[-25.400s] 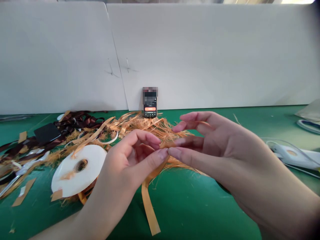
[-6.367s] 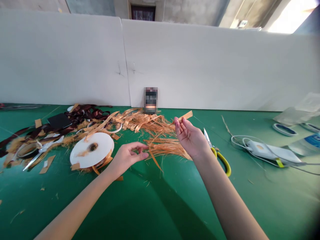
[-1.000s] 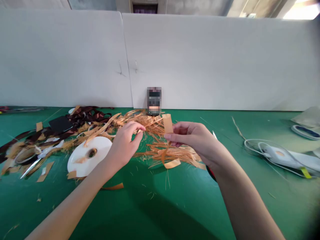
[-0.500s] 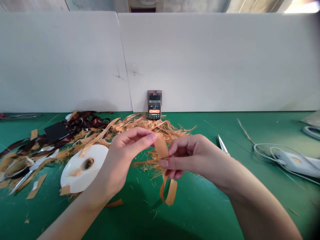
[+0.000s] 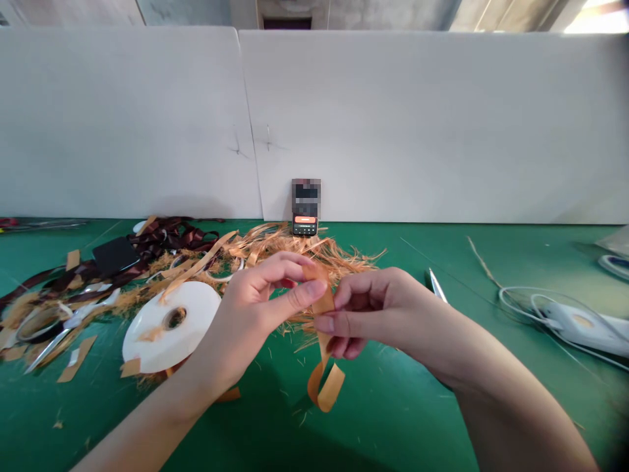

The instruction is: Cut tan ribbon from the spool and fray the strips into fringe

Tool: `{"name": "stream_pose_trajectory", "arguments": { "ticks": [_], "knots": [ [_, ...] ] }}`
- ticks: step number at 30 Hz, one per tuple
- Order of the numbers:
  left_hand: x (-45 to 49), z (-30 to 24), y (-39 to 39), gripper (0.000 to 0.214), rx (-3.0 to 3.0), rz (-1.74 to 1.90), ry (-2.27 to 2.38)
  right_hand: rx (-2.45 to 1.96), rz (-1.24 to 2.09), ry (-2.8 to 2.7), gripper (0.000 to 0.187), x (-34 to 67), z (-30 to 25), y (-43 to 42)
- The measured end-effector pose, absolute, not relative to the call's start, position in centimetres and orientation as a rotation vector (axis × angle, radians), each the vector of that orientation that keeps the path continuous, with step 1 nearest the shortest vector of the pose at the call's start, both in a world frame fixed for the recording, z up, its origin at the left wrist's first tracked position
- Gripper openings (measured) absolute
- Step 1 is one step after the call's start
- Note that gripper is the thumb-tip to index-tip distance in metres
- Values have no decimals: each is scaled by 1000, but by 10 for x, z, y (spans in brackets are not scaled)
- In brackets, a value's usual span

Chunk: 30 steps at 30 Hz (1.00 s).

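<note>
The left thumb (image 5: pixel 301 298) presses on the upper part of an orange ribbon (image 5: pixel 323 303), and the other fingers of the left hand (image 5: pixel 250 314) curl loosely behind it, so this hand is almost closed. From the other side, the fingers (image 5: pixel 339 322) of the right hand (image 5: pixel 381 321) are also nearly closed and pinch the same ribbon a little lower. The two hands are very near each other, with the ribbon held between them. Below the pinch, the ribbon hangs down at 6 o'clock and its end curls into a small loop above the green mat (image 5: pixel 393 419), without touching it as far as I can tell.

Behind the hands, at 12 o'clock, lies a pile of frayed orange fibres (image 5: pixel 299 248), and a phone (image 5: pixel 305 225) stands upright against a white board (image 5: pixel 393 131). At 9 o'clock from the left hand is a white spool (image 5: pixel 170 331), lying flat and just beside this hand. Farther out at 10 o'clock are dark brown ribbon (image 5: pixel 162 235) and a black pad (image 5: pixel 115 255). At 2 o'clock from the right hand, the tips of scissors (image 5: pixel 436 284) show, and farther right lies a white device (image 5: pixel 580 328) with its cable (image 5: pixel 515 298).
</note>
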<state>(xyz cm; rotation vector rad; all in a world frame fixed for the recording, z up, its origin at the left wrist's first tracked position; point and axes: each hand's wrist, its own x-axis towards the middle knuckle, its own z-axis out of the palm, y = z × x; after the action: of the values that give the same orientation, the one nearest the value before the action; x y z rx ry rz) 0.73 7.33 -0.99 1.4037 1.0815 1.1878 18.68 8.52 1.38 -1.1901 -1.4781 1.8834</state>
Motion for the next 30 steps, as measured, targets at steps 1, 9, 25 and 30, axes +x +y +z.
{"name": "stream_pose_trajectory", "arguments": {
  "ticks": [1, 9, 25, 30],
  "knots": [
    [8, -10, 73, 11, 1396, 1238, 1084, -1194, 1895, -1478, 21, 186, 14, 85],
    [-6, -8, 87, 6, 1500, 1477, 1321, -1213, 1928, -1476, 26, 185, 15, 85],
    [-29, -31, 103, 24, 2479, 393, 1961, -1229, 1839, -1520, 22, 185, 15, 85],
    [-8, -9, 89, 22, 1816, 1010, 1442, -1213, 1860, -1459, 21, 181, 15, 85]
  ]
}}
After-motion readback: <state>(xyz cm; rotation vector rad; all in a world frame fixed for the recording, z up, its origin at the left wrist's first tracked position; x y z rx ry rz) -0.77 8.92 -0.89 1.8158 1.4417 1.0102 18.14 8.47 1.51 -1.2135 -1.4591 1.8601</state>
